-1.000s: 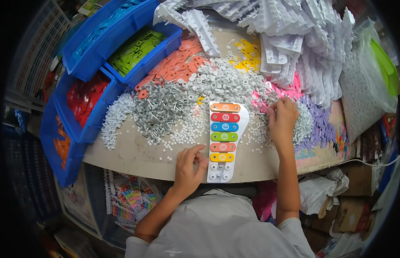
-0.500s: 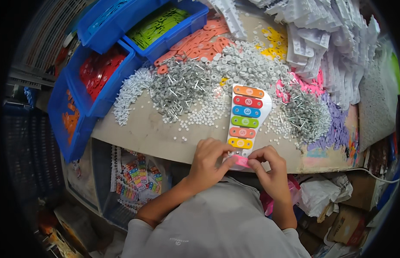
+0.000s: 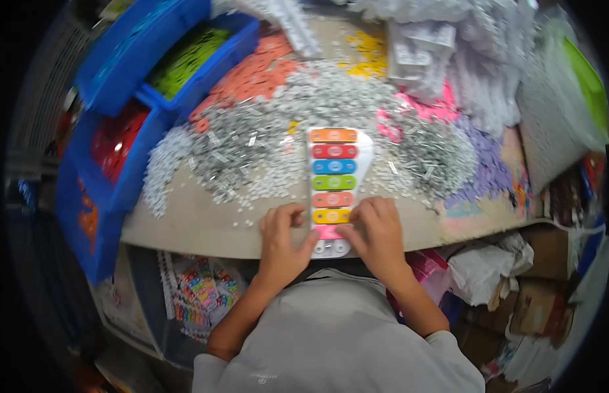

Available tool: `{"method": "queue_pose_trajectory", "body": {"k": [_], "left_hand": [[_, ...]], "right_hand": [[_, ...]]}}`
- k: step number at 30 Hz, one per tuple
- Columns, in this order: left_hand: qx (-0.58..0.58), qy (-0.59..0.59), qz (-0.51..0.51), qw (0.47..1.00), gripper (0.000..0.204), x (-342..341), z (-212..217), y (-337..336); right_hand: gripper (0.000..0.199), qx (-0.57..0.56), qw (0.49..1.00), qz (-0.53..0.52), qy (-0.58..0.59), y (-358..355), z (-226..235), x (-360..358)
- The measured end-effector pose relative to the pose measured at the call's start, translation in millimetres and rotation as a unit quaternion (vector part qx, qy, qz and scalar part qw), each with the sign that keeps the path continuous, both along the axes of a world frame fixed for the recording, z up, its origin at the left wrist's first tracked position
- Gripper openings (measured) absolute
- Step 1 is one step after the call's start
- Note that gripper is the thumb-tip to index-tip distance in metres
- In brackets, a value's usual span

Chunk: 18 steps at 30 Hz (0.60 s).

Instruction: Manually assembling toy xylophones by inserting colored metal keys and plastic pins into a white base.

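A white toy xylophone base (image 3: 365,154) lies at the table's front edge, carrying a column of coloured bars: orange, red, blue, green, salmon and yellow. Below the yellow bar (image 3: 332,216) a pink bar (image 3: 327,232) lies across the base, and two bare round posts show beneath it. My left hand (image 3: 283,242) is at the left side, its thumb against the pink bar's left end and its fingers loosely bent and apart from the thumb. From the right, my right hand (image 3: 378,236) presses its thumb on the bar's other end, index finger beside the yellow bar.
Behind the xylophone spread heaps of metal pins (image 3: 232,147), white washers (image 3: 331,92), salmon bars (image 3: 255,72) and purple bars (image 3: 484,170). Blue bins (image 3: 137,173) of coloured bars stand at left. White bases (image 3: 481,72) are stacked at back right, near a clear bag (image 3: 547,111).
The view has shifted, and the xylophone now stands straighter. Both hands have opened from a pinch around the pink bar to thumbs resting on its ends; the lower posts are now uncovered.
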<state>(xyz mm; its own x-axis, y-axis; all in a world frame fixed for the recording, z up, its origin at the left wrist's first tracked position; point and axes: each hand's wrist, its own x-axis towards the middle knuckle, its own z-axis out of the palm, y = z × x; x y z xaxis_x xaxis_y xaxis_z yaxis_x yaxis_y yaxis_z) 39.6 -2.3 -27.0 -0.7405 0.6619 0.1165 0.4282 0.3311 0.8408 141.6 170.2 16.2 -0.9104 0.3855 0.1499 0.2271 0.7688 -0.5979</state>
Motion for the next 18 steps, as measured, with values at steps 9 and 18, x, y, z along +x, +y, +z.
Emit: {"method": "queue_pose_trajectory", "body": {"k": [9,18], "left_hand": [[0.003,-0.019,-0.066,0.998,0.071,5.2,-0.2,-15.4],[-0.016,0.057,-0.092,0.994,0.073,13.3,-2.2,-10.3]], "right_hand": [[0.009,0.067,0.959,-0.243,0.131,66.5,-20.5,54.4],[0.023,0.098,0.962,-0.248,-0.051,152.1,-22.6,126.0]]}}
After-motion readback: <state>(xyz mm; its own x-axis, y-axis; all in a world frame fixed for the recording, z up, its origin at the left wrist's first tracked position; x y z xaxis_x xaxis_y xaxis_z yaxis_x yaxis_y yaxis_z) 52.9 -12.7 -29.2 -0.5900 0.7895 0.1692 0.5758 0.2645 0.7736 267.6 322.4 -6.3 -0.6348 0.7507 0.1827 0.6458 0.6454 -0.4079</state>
